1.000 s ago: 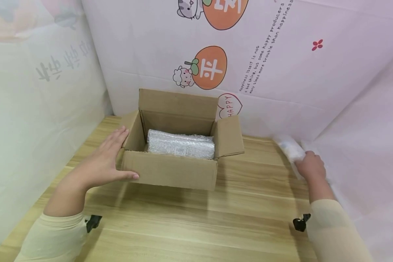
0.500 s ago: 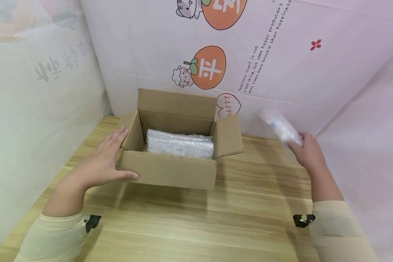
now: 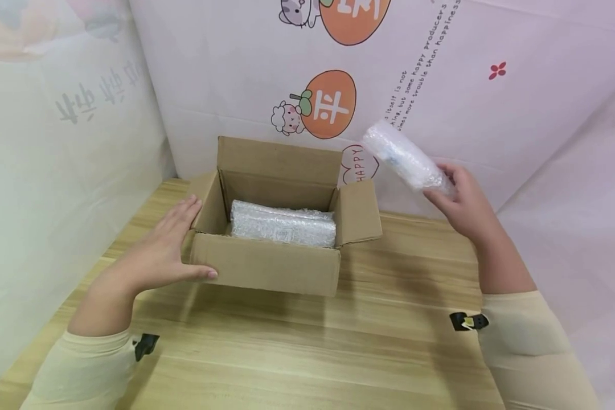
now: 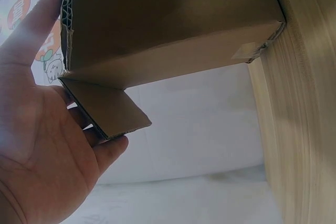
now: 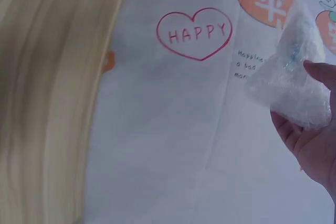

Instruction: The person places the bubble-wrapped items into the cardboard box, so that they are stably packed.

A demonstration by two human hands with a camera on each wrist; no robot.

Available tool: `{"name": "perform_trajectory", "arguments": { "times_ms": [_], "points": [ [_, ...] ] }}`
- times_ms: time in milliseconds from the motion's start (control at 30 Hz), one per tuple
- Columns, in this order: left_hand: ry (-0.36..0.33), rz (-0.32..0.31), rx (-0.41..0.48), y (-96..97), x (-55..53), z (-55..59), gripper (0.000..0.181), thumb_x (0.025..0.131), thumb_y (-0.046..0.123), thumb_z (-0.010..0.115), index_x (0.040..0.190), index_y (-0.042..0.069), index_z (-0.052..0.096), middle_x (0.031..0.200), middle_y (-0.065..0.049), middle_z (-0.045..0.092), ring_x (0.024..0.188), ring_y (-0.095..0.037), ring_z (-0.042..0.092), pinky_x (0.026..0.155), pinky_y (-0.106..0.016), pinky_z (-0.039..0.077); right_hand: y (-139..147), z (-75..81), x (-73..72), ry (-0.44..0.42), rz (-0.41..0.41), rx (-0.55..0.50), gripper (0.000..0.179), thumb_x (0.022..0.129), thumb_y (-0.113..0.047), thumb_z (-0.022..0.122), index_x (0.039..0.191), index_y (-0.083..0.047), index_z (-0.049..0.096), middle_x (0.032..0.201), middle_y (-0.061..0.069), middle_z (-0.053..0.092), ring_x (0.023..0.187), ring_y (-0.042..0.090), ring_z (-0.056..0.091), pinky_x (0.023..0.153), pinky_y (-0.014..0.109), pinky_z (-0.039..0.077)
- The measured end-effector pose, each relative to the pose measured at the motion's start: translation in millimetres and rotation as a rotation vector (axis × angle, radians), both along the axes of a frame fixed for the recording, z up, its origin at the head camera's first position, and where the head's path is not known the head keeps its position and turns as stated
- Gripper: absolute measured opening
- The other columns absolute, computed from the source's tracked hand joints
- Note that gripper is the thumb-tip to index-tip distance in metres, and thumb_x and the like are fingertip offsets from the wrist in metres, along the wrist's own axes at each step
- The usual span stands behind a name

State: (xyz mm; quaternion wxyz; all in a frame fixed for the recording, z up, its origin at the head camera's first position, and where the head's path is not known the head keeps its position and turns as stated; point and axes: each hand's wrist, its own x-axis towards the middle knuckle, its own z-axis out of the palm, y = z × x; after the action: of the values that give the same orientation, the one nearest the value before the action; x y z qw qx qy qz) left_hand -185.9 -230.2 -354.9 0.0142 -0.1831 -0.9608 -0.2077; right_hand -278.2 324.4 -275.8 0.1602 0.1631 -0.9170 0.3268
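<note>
A cardboard box (image 3: 266, 265) stands with its flaps up or folded outward, and a bubble-wrapped bundle (image 3: 282, 226) lies inside it. My left hand (image 3: 154, 250) rests on the box's left side. Its fingers lie fairly straight over the left flap (image 4: 107, 106), and the thumb extends along the front panel. To the right of the box, my right hand (image 3: 463, 205) grips one end of a bubble-wrapped roll (image 3: 405, 156), raised and tilted with its far end up and to the left. Inside the clear wrap a bluish patch shows; the contents cannot be made out.
The box's right flap (image 3: 360, 212) sticks outward, toward the raised roll. Wood-grain table (image 3: 287, 353) extends in front. Printed white sheets (image 3: 225, 74) close in the back and both sides. Small black devices (image 3: 144, 346) are fixed at both sleeves.
My right hand has lifted the bubble-wrapped roll from the table's right side and carried it up and left, nearer the box. The left hand and the box have stayed in place.
</note>
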Motion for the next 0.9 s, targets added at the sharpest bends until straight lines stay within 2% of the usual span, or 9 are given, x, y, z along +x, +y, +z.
{"name": "perform_trajectory", "arguments": {
  "times_ms": [67, 133, 333, 433, 567, 700, 900],
  "points": [
    [0.004, -0.003, -0.001, -0.3, -0.3, -0.3, 0.131, 0.067, 0.079, 0.067, 0.158, 0.023, -0.009, 0.165, 0.002, -0.010, 0.153, -0.028, -0.003, 0.121, -0.057, 0.012, -11, 6.7, -2.9, 0.028, 0.048, -0.003, 0.060, 0.094, -0.024, 0.067, 0.145, -0.003, 0.042, 0.130, 0.016, 0.053, 0.110, 0.016, 0.049, 0.088, 0.013, 0.039],
    [0.008, -0.005, 0.000, -0.3, -0.7, -0.7, 0.131, 0.067, 0.079, 0.068, 0.158, 0.023, -0.008, 0.165, 0.002, -0.010, 0.153, -0.028, -0.003, 0.122, -0.057, 0.011, -22, 13.3, -3.8, 0.039, 0.076, 0.019, 0.061, 0.094, -0.025, 0.067, 0.145, -0.004, 0.042, 0.131, 0.015, 0.053, 0.111, 0.015, 0.049, 0.089, 0.013, 0.039],
    [0.013, -0.005, 0.004, 0.0, -1.1, -1.4, 0.131, 0.067, 0.079, 0.067, 0.158, 0.023, -0.008, 0.165, 0.002, -0.009, 0.153, -0.026, -0.003, 0.123, -0.055, 0.010, -60, 32.0, -7.7, 0.009, 0.174, 0.079, 0.060, 0.095, -0.028, 0.065, 0.146, -0.007, 0.041, 0.136, 0.015, 0.048, 0.120, 0.025, 0.047, 0.100, 0.044, 0.040],
    [0.013, -0.002, 0.004, 0.1, -1.1, -1.3, 0.131, 0.067, 0.080, 0.067, 0.158, 0.023, -0.008, 0.165, 0.002, -0.009, 0.153, -0.026, -0.003, 0.122, -0.055, 0.011, -79, 39.4, -11.1, -0.010, 0.234, 0.109, 0.059, 0.095, -0.026, 0.065, 0.146, -0.008, 0.041, 0.138, 0.015, 0.046, 0.122, 0.028, 0.045, 0.102, 0.052, 0.038],
    [0.017, -0.001, 0.003, -0.3, -0.7, -1.3, 0.131, 0.067, 0.080, 0.067, 0.158, 0.023, -0.007, 0.165, 0.002, -0.009, 0.153, -0.026, -0.003, 0.122, -0.055, 0.012, -103, 45.9, -16.1, -0.045, 0.306, 0.157, 0.057, 0.095, -0.024, 0.065, 0.146, -0.010, 0.041, 0.138, 0.014, 0.045, 0.120, 0.026, 0.044, 0.101, 0.049, 0.040],
    [0.019, -0.001, 0.000, 0.3, -0.4, -0.9, 0.131, 0.067, 0.080, 0.067, 0.158, 0.023, -0.007, 0.166, 0.002, -0.009, 0.153, -0.026, -0.003, 0.122, -0.055, 0.012, -123, 49.0, -20.1, -0.077, 0.344, 0.212, 0.058, 0.095, -0.026, 0.065, 0.146, -0.011, 0.041, 0.140, 0.010, 0.045, 0.121, 0.024, 0.046, 0.104, 0.046, 0.040],
    [0.014, 0.000, -0.001, 0.6, 0.4, 0.2, 0.131, 0.067, 0.080, 0.068, 0.158, 0.024, -0.008, 0.165, 0.003, -0.010, 0.153, -0.026, -0.004, 0.121, -0.057, 0.013, -152, 46.0, -24.6, -0.033, 0.419, 0.340, 0.056, 0.093, -0.026, 0.068, 0.142, -0.011, 0.046, 0.138, 0.007, 0.051, 0.128, 0.022, 0.045, 0.111, 0.043, 0.037]
  ]
}}
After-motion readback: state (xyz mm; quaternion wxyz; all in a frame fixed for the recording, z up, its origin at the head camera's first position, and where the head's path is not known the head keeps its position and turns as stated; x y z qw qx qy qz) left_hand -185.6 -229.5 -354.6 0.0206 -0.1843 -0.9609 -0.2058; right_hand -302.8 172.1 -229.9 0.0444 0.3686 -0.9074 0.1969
